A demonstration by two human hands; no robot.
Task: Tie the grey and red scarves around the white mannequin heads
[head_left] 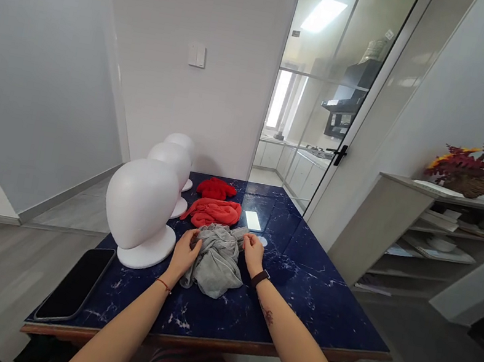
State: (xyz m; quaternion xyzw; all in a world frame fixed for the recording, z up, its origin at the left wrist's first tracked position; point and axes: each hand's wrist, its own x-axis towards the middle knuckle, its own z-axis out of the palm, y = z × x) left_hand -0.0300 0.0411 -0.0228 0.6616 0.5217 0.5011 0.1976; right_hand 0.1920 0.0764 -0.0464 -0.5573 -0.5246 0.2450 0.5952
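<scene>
A crumpled thin grey cloth (pixel 218 264) lies bunched on the dark blue marbled table (pixel 297 291) in front of me. My left hand (pixel 185 253) grips its upper left edge, thumb and fingers closed on the fabric. At the upper right, my right hand (pixel 253 254) pinches a gathered end that stretches out from the bunch. Just behind it lies a coral-red cloth (pixel 216 213), folded loosely. Farther back is a bright red, fluffy-looking bundle (pixel 216 188). A white foam mannequin head (pixel 142 204) stands on its round base, left of my left hand.
Two more white heads, a middle one (pixel 173 162) and a far one (pixel 182 142), stand in line behind the nearest. A black phone (pixel 76 283) lies at the table's left front corner. Beyond the table are a glass door (pixel 318 94) and a shelf unit (pixel 401 234).
</scene>
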